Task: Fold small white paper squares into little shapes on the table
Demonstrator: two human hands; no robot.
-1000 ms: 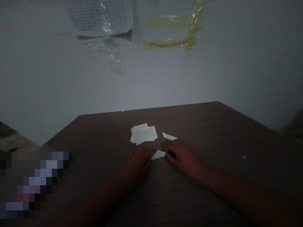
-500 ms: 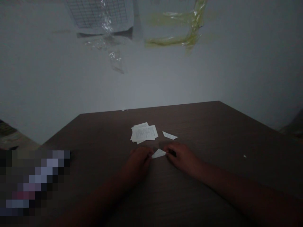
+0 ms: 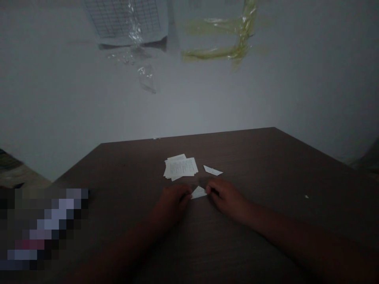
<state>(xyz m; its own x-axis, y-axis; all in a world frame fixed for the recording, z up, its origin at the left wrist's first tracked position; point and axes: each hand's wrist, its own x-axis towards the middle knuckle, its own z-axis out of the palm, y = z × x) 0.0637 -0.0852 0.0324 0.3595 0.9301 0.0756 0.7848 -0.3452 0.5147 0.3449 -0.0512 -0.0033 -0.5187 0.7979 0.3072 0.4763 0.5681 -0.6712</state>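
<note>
Between my hands, close above or on the brown table [image 3: 248,154], is a small folded piece of paper [image 3: 198,192] with a pointed top. My left hand [image 3: 174,199] pinches its left corner, and my right hand [image 3: 221,194] pinches the right corner. The fingertips hide both ends of the paper. Just beyond my left hand lies a loose stack of printed paper sheets [image 3: 181,167]. A second folded paper [image 3: 212,170], slim and slanted with print on it, rests beyond my right hand.
A white wall [image 3: 189,106] rises behind the table. On it hang a gridded sheet [image 3: 124,17] under clear tape and strips of yellowish tape [image 3: 210,53]. A tiny white scrap [image 3: 306,196] lies at the right. The lower left corner is a pixelated, unreadable patch [image 3: 50,221].
My right hand's fingertips have shifted slightly over the paper's right corner, so less of it shows. The left hand keeps its pinch. The stack and the other folded paper stay put.
</note>
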